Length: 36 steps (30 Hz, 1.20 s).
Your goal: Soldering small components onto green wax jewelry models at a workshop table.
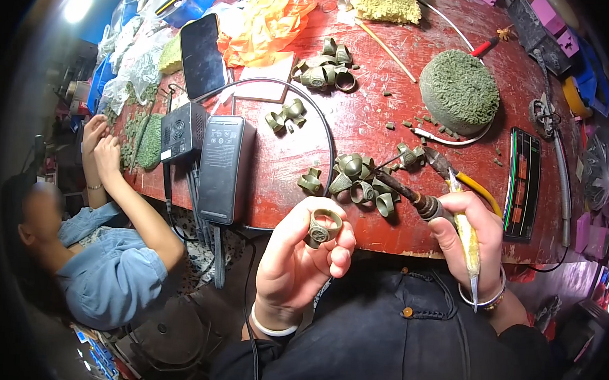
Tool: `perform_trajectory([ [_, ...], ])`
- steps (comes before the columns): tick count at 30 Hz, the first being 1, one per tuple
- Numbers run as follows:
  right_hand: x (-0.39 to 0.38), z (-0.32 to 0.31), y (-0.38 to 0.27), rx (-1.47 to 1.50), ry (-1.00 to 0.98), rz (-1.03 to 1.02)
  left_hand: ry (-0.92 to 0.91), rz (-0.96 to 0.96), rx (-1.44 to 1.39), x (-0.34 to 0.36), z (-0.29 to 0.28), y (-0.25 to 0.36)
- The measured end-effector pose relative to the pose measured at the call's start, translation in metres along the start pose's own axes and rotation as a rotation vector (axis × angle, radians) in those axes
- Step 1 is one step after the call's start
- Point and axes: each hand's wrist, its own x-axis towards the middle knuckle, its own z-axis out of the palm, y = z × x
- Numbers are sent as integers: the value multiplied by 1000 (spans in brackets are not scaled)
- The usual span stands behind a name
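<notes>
Between the thumb and fingers of my left hand (300, 258) is an olive-green ring (323, 229), its patterned face turned up. My right hand (478, 231) is closed around a soldering-iron-like heated pen (413, 195), which points left and away over the table. The same hand also holds a slim tool with a yellowish wrapped handle (466, 248) and pointed ends, lying across the fingers. Beyond the pen lies a cluster of similar green rings (359, 181); one more ring (410, 156) sits close to the pen's thin tip. Whether the tip touches it I cannot tell.
On the red table (382, 119) stand a round green block (459, 91), yellow-handled pliers (478, 189), a lit phone (523, 182), more rings (327, 67) and a black power box (225, 169). A black cable (324, 119) arches across. At left, another person's hands (104, 147) rest near the edge.
</notes>
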Motion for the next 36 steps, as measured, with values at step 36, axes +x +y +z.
perform_trajectory([
  [36, 1, -3, -7, -131, -138, -252, 4, 18, 151, 0, -4, -2],
])
